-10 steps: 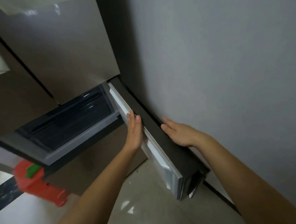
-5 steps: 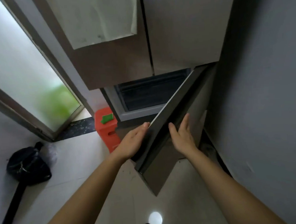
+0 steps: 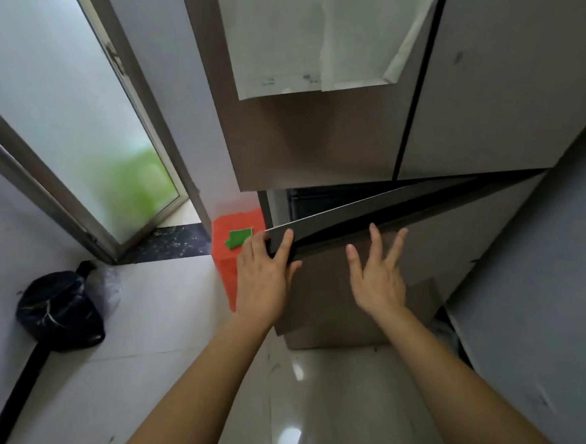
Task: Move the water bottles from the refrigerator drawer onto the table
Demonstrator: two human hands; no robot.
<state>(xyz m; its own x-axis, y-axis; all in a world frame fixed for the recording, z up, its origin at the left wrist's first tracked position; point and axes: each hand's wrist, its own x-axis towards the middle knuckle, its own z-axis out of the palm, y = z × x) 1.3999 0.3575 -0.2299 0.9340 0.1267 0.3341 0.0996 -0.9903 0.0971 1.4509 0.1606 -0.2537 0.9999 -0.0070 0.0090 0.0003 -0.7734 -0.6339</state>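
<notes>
Brown-grey metal filled the view: the refrigerator (image 3: 314,145) stood at twelve o'clock, a white paper sheet (image 3: 291,50) hanging on its upper door. Below it the drawer front (image 3: 337,287) stood ajar at an angle, with a dark gap above its top edge. The left hand (image 3: 262,275) gripped its corner at about ten o'clock from the panel's middle, fingers curled over the edge. The right hand (image 3: 377,278) lay against the panel face toward two o'clock, fingers (image 3: 374,241) straight and spread wide, holding nothing.

No water bottles showed; whether any lay in the dark gap could not be told, and no table was in view.

The risks looked plain enough. A hard shove from the flat right hand could catch the left fingers between the panel edge and the cabinet, since they wrapped that edge. A swing outward toward nine o'clock would probably strike the orange stool (image 3: 227,260) just beside the corner and knock off the green item (image 3: 238,238) on it. The glossy floor (image 3: 154,333) might be slippery, and the black bag (image 3: 58,311) at nine o'clock lay where a backward step could trip.
</notes>
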